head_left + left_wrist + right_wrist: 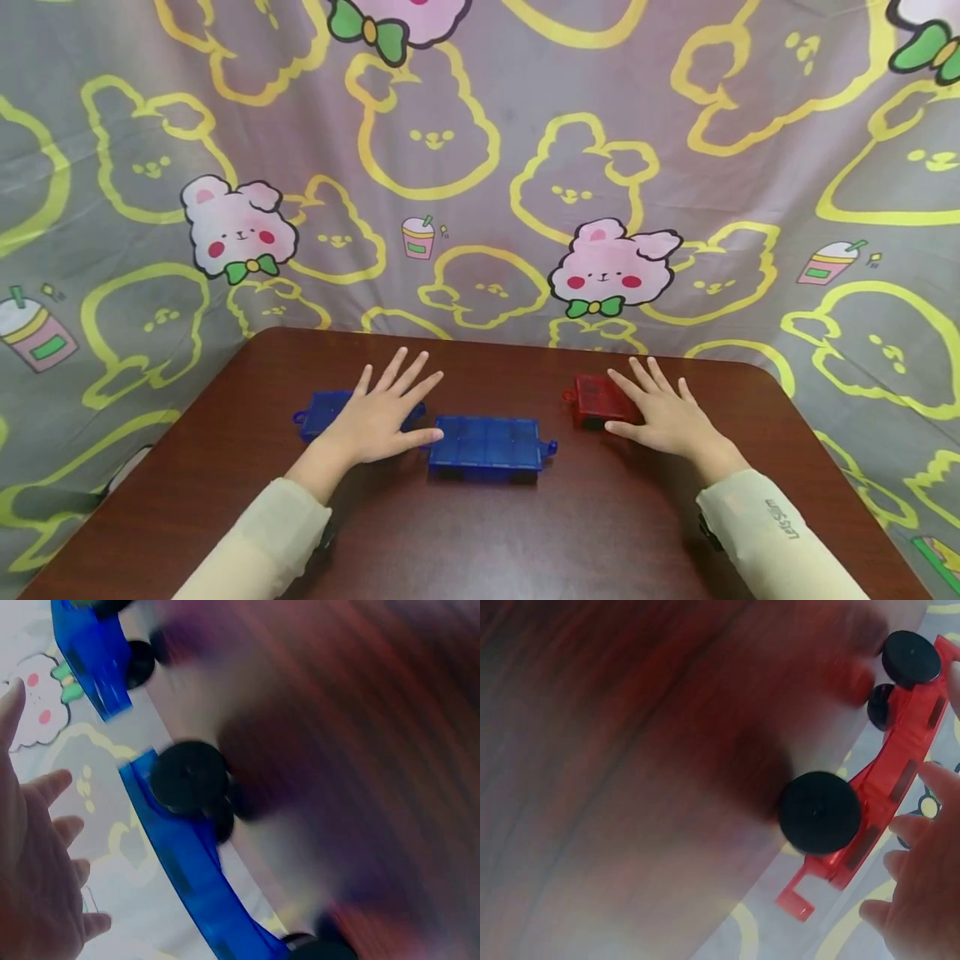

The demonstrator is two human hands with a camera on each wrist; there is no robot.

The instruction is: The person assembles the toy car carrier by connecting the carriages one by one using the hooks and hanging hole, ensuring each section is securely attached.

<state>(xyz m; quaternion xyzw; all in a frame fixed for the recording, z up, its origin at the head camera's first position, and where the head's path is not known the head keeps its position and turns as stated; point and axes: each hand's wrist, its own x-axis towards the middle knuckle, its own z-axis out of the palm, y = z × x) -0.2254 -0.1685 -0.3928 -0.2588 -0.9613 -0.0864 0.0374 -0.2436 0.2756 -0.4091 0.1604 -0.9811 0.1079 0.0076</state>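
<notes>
Two translucent blue toy wagons, each with a hook or loop at its ends, stand on the table; one is at the middle (486,443) and the other farther left (322,410). My left hand (378,421) spreads its fingers above the left wagon and hides part of it. A similar red toy wagon (596,398) stands to the right, with my right hand (667,417) spread over its right side, fingers straight. The wrist views show black wheels (189,778) under the blue wagons and a hooked end (795,900) on the red one. Neither hand holds anything.
The dark brown wooden table (480,533) has rounded far corners. Behind and beside it hangs a grey curtain (480,100) printed with yellow outlines and pink cartoon animals. A pale object (129,467) shows partly past the table's left edge.
</notes>
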